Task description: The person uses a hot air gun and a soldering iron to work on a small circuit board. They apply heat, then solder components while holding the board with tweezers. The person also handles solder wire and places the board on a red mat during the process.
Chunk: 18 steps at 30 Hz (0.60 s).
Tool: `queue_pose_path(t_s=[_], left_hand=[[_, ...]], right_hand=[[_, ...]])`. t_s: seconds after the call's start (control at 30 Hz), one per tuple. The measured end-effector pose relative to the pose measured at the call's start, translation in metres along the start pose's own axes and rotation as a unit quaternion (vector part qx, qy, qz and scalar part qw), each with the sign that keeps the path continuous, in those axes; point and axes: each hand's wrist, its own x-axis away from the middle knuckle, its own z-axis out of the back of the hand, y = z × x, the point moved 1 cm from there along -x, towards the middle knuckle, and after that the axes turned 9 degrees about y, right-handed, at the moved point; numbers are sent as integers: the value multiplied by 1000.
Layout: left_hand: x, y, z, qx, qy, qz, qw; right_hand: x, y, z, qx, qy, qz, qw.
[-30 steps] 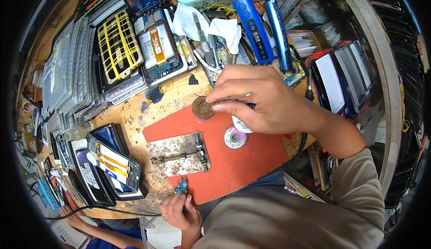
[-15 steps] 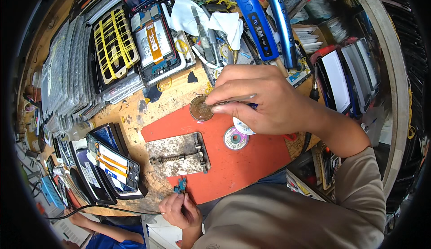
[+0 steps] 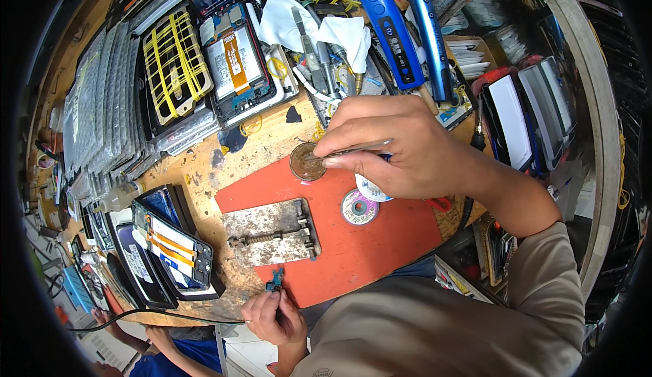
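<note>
My right hand [image 3: 401,146] pinches slim metal tweezers [image 3: 363,147], their back end sticking out to the right. Their tips reach into a small round tin [image 3: 307,162] of brown, resin-like stuff, where fingers partly hide them. Under that hand a white and blue round container [image 3: 372,188] is half covered. Beside it lies a spool of desoldering braid [image 3: 359,207] with a pink and white label. Low in the view, my left hand [image 3: 275,317] holds a small blue-green circuit board [image 3: 274,280] between thumb and fingers, over the near edge of the orange mat [image 3: 339,261].
A stained metal board clamp [image 3: 268,231] rests on the mat. Phone parts [image 3: 173,248] stand at left, below stacked bubble-wrapped packs [image 3: 109,98]. Two blue pen-shaped tools [image 3: 390,37] stand at the back. Another person's arm [image 3: 170,350] shows at lower left.
The tweezers stay at the tin, their back end tilted slightly higher. My left hand keeps the circuit board nearly in place. The other person's arms have shifted at lower left.
</note>
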Motion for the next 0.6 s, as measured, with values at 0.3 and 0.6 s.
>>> queue_pose_path(t_s=[0.3, 0.6], left_hand=[[0, 0, -1, -9, 2, -6, 1000], [-1, 2, -7, 58, 49, 19, 997]], right_hand=[[1, 0, 1, -23, 7, 5, 1000], [9, -33, 19, -7, 52, -6, 999]])
